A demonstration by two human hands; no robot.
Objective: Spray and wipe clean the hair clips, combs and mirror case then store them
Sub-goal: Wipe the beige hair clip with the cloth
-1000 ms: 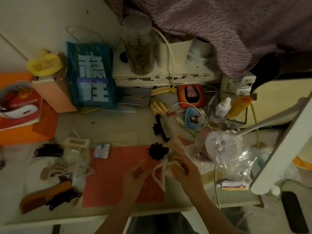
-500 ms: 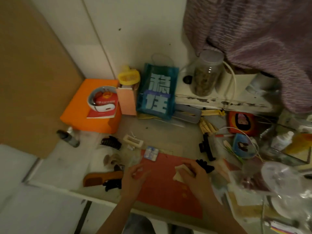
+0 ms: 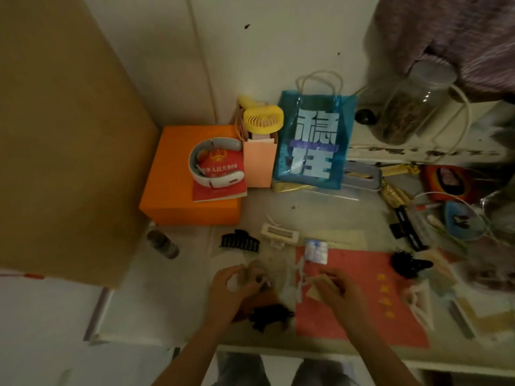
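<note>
The table (image 3: 320,213) is crowded, and the task's things are scattered over its near half, most of them around a red mat (image 3: 362,296). Largest of the pieces in reach is a brown comb (image 3: 267,298), lying at the near edge just under the left hand; it looks stiff and light, and is probably best lifted by its solid spine, not the teeth. A black claw clip (image 3: 239,242) sits well clear behind the hands, and another dark clip (image 3: 271,316) lies touching the comb. A third black clip (image 3: 409,264) rests on the far right part of the mat, and a cream triangular clip (image 3: 420,302) lies at the mat's right edge. All of these seem hard plastic, light, sprung and a little slippery once sprayed, so a pinch across the hinge ends should hold better than the teeth.

The left hand (image 3: 234,288) is curled around a small pale brownish object, too blurred to name. The right hand (image 3: 338,288) pinches a folded beige wipe (image 3: 316,286), soft and limp, over the mat's left edge. A small dark spray bottle (image 3: 163,244) stands apart at the left
</note>
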